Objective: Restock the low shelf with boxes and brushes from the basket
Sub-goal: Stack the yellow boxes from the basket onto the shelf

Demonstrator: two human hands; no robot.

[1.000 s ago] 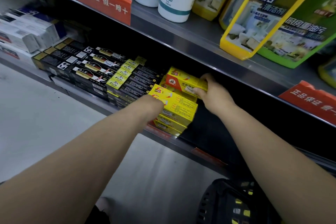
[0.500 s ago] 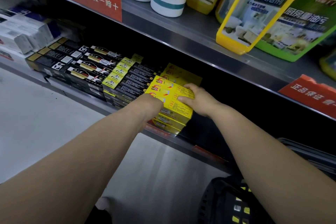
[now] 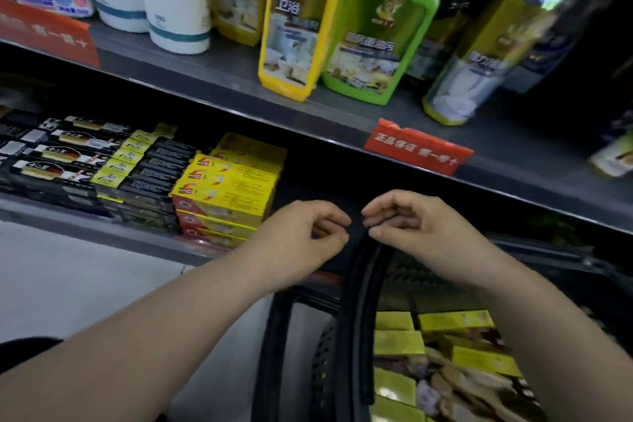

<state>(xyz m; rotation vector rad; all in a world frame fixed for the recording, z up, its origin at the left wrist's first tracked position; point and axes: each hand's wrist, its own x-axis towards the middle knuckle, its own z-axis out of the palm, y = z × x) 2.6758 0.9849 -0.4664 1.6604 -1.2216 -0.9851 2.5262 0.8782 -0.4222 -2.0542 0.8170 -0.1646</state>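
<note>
The low shelf (image 3: 102, 236) lies tucked under the upper shelf (image 3: 239, 79), so a box carried in too high could knock that lip. The basket (image 3: 322, 353) below holds more yellow boxes (image 3: 399, 343) among blurred packets, where a hasty grab might lift the wrong item or snag the handle (image 3: 363, 319). The yellow stack (image 3: 226, 197) sits near the shelf's front and could slide if bumped by the left hand (image 3: 301, 233) or right hand (image 3: 411, 226), both hovering empty, fingers loosely curled.
</note>
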